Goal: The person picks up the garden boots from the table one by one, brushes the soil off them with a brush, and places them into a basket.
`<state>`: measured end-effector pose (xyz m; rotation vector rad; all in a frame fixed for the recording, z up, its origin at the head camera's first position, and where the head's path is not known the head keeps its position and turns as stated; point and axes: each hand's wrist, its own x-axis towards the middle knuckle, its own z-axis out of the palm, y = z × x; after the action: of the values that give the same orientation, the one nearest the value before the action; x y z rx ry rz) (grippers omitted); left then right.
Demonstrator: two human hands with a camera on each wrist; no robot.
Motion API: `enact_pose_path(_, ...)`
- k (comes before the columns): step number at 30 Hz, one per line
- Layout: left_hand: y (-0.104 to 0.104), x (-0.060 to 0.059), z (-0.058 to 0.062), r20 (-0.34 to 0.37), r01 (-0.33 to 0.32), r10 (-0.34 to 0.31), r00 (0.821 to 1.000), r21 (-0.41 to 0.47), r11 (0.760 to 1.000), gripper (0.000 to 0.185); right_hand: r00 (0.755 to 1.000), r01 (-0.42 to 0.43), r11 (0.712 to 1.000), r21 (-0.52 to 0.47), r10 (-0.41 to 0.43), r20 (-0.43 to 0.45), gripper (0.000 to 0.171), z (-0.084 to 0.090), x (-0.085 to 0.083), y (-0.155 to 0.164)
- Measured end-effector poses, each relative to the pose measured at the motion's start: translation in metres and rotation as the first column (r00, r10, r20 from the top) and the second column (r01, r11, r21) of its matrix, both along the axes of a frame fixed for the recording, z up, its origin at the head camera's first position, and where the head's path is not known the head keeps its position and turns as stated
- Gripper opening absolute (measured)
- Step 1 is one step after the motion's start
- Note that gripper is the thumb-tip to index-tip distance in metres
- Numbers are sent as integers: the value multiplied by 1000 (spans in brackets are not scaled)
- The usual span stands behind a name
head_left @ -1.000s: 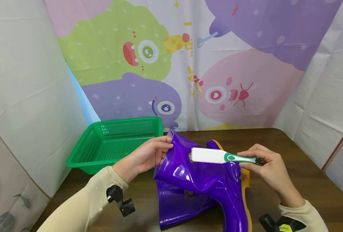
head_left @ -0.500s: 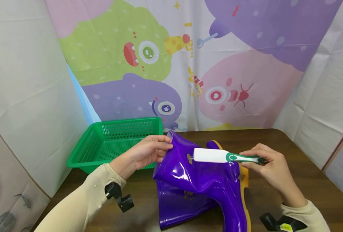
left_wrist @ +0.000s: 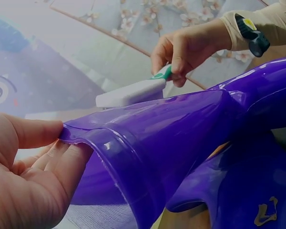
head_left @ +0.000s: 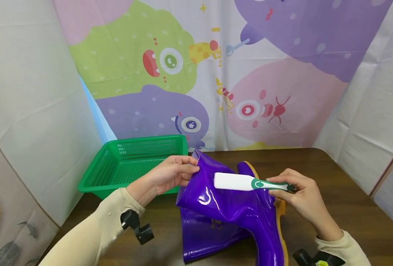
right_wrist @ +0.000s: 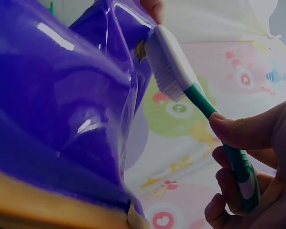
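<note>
Brushing in progress: purple rubber boot is held up over the brown table, shaft pointing up-left, yellow sole toward the right edge. A second purple boot lies flat under it.

White brush with green handle sits across the upper shaft, long axis roughly left-right, head to the left, handle end to the right. In the right wrist view the bristles touch the glossy boot wall beside a small brownish mark.

Right hand has fingers and thumb curled tight round the green handle, gripping it at its far right end; the brush head lies left of those fingers, out over the boot.

Left hand pinches the top rim of the shaft, thumb on one face of the lip and fingers on the other, steadying it. This hand is at the boot's left, well apart from the brush head.

Green mesh basket sits just behind the left hand at the table's left back. Cartoon monster curtain hangs behind.
</note>
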<state>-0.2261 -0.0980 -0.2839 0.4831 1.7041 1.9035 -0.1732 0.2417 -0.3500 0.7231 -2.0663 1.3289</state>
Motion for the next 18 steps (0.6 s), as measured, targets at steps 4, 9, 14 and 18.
enact_pose_path(4,-2,1,0,-6,2,-2,1000,3,1000,13,999,12,999,43,-13,30,34,0,-2,3)
enact_pose_path(9,-3,-1,-2,-4,2,-2,1000,7,1000,13,998,60,993,100,-62,22,33,0,-4,7)
enact_pose_path(14,-4,-3,-4,-1,2,-2,1000,12,1000,12,992,127,981,147,-125,-28,34,1,-7,12)
enact_pose_path(18,-5,-5,-6,5,4,-4,1000,16,1000,12,985,169,978,123,-165,-47,34,2,-8,16)
